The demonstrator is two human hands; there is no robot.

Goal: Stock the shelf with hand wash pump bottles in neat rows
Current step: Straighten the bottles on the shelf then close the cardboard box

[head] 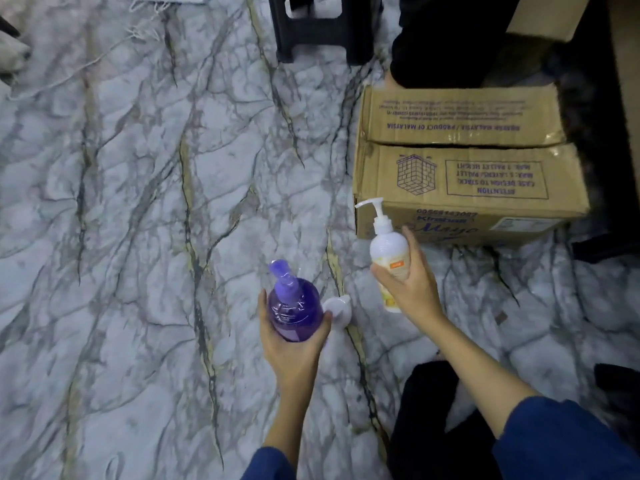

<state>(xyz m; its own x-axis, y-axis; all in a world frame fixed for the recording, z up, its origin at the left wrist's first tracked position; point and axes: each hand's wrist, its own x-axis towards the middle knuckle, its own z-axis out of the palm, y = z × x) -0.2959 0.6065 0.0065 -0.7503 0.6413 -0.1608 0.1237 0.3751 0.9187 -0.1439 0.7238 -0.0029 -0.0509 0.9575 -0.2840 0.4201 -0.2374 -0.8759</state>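
Note:
My left hand (294,351) grips a purple pump bottle (294,306) round its body, pump pointing away from me, above the marble floor. Just right of it the white pump head of another bottle (337,308) shows; that bottle's body is mostly hidden behind the purple one. My right hand (412,289) holds a white pump bottle (388,247) with an orange-and-yellow label, its nozzle pointing left, in front of the cardboard box. No shelf is in view.
A closed cardboard box (467,181) with purple print sits on the floor at the right. A black plastic stool (322,29) stands at the top centre. Dark objects lie behind and beside the box. Veined marble floor (138,202) spreads to the left.

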